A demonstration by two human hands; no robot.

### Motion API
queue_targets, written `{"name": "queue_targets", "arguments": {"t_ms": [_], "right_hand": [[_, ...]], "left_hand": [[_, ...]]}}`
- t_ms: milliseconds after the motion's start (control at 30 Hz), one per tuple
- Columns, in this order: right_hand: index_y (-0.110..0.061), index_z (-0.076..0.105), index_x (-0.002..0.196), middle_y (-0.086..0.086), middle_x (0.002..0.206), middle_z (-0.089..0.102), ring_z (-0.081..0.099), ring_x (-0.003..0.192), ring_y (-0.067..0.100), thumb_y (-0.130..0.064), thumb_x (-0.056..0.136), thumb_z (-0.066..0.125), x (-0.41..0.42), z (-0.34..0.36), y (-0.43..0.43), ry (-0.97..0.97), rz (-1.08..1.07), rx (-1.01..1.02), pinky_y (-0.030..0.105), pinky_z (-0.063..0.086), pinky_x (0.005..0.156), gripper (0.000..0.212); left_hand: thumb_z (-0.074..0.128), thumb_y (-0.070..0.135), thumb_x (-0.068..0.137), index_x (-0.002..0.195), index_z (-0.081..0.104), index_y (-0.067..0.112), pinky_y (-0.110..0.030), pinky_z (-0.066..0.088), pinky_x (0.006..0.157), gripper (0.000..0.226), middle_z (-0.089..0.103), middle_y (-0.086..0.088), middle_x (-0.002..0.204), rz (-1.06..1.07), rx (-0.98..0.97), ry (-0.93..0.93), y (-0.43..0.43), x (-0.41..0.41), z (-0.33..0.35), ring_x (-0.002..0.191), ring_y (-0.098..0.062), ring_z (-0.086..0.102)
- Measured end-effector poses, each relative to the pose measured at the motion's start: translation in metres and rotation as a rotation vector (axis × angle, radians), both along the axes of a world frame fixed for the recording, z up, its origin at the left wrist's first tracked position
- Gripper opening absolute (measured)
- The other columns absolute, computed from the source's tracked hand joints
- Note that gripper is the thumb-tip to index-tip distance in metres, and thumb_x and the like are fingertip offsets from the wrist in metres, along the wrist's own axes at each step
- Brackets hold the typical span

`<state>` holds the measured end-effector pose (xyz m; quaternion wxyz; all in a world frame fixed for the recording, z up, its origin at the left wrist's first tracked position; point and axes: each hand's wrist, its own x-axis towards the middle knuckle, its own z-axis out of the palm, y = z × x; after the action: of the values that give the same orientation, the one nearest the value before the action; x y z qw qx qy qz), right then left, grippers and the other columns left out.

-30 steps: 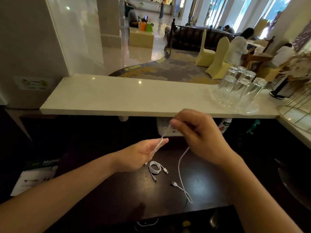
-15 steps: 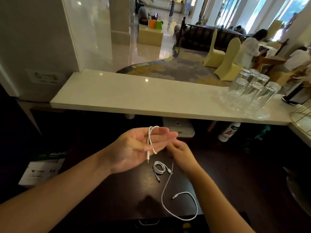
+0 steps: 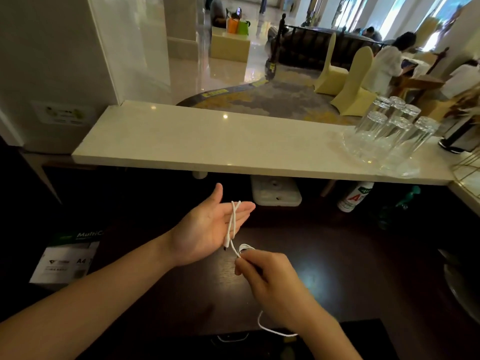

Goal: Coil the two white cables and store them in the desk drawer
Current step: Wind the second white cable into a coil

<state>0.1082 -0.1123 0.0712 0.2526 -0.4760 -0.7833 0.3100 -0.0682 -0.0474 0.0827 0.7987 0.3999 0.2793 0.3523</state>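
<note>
At frame centre the left hand (image 3: 207, 227) lies flat and open, palm up, now with the cable (image 3: 234, 224) crossed over its fingers, a second turn added. Lower right, the right hand (image 3: 272, 284) has dropped, pinching the cable; its tail trails below. The coiled cable (image 3: 245, 247) peeks out on the table (image 3: 337, 255).

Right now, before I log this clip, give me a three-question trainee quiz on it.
1. True or false: the left hand lies palm up with the white cable looped over its fingers.
2. What does the right hand pinch? A) a glass B) the white cable C) the bottle
3. Fill in: the drinking glasses stand upside down on the pale ____.

Key: 1 true; 2 B; 3 counter.
</note>
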Motion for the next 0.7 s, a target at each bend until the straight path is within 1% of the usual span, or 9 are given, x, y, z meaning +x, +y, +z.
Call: {"name": "queue_targets", "arguments": {"t_ms": [33,100,167,267,367,433,533,633,700], "right_hand": [[-0.011,0.057,0.072,-0.001,0.061,0.054,0.047,0.057,0.017,-0.032,0.096,0.051,0.002,0.01,0.002,-0.027,0.026,0.024,0.033,0.04,0.056,0.032],[-0.013,0.058,0.071,-0.003,0.062,0.057,0.051,0.058,0.014,-0.027,0.096,0.056,0.009,0.031,0.011,-0.049,0.07,0.062,0.024,0.04,0.055,0.028],[-0.017,0.065,0.076,-0.007,0.065,0.061,0.054,0.058,0.011,-0.023,0.095,0.059,0.014,0.05,0.022,-0.078,0.104,0.088,0.021,0.041,0.055,0.021],[-0.017,0.07,0.08,-0.005,0.068,0.067,0.062,0.061,0.009,-0.026,0.093,0.064,0.021,0.07,0.04,-0.104,0.103,0.119,0.029,0.05,0.059,0.016],[-0.015,0.069,0.078,-0.003,0.063,0.066,0.061,0.059,0.01,-0.026,0.091,0.067,0.024,0.082,0.059,-0.078,0.124,0.07,0.032,0.051,0.06,0.017],[-0.011,0.067,0.074,-0.005,0.055,0.055,0.049,0.052,0.008,-0.025,0.089,0.07,0.025,0.079,0.073,0.008,0.156,-0.027,0.025,0.043,0.055,0.02],[-0.01,0.066,0.072,-0.001,0.056,0.046,0.041,0.051,0.007,-0.019,0.088,0.07,0.027,0.058,0.089,0.241,0.168,-0.193,0.017,0.037,0.054,0.019],[-0.016,0.066,0.07,-0.003,0.058,0.055,0.048,0.053,0.004,-0.015,0.09,0.065,0.025,0.019,0.092,0.482,0.106,-0.341,0.016,0.041,0.053,0.02],[-0.012,0.067,0.073,-0.001,0.064,0.061,0.056,0.06,0.009,-0.008,0.092,0.059,0.019,-0.014,0.085,0.572,0.036,-0.399,0.022,0.046,0.057,0.02]], "left_hand": [[0.03,0.075,0.08,0.147,0.033,0.003,-0.03,0.02,0.119,0.098,0.031,-0.007,0.159,-0.037,0.028,0.052,-0.003,0.003,-0.002,0.145,-0.011,0.028],[0.026,0.075,0.081,0.149,0.033,0.006,-0.031,0.02,0.12,0.097,0.033,-0.005,0.158,-0.099,0.083,0.129,-0.01,0.007,-0.003,0.144,-0.008,0.03],[0.014,0.067,0.089,0.146,0.039,0.004,-0.036,0.024,0.12,0.088,0.046,-0.007,0.15,-0.144,0.143,0.127,-0.015,0.011,-0.002,0.14,-0.013,0.04],[0.002,0.056,0.095,0.141,0.041,-0.003,-0.043,0.013,0.123,0.085,0.047,-0.014,0.148,-0.196,0.206,0.083,-0.02,0.017,0.001,0.143,-0.019,0.036],[0.005,0.062,0.094,0.146,0.035,-0.003,-0.041,0.007,0.123,0.088,0.038,-0.012,0.155,-0.264,0.14,0.019,-0.022,0.018,-0.002,0.146,-0.018,0.03],[0.01,0.066,0.092,0.143,0.04,-0.004,-0.037,0.014,0.122,0.092,0.044,-0.014,0.151,-0.289,0.07,-0.003,-0.023,0.016,0.0,0.144,-0.019,0.035],[0.016,0.069,0.089,0.138,0.042,-0.011,-0.037,0.025,0.119,0.097,0.05,-0.023,0.144,-0.265,-0.004,-0.09,-0.025,0.012,0.007,0.139,-0.025,0.043],[0.021,0.067,0.09,0.137,0.039,-0.015,-0.036,0.026,0.119,0.096,0.048,-0.028,0.143,-0.208,-0.037,-0.219,-0.026,0.012,0.011,0.139,-0.03,0.042],[0.023,0.068,0.091,0.138,0.038,-0.014,-0.036,0.026,0.118,0.096,0.046,-0.03,0.144,-0.161,-0.062,-0.287,-0.026,0.011,0.012,0.14,-0.032,0.041]]}}
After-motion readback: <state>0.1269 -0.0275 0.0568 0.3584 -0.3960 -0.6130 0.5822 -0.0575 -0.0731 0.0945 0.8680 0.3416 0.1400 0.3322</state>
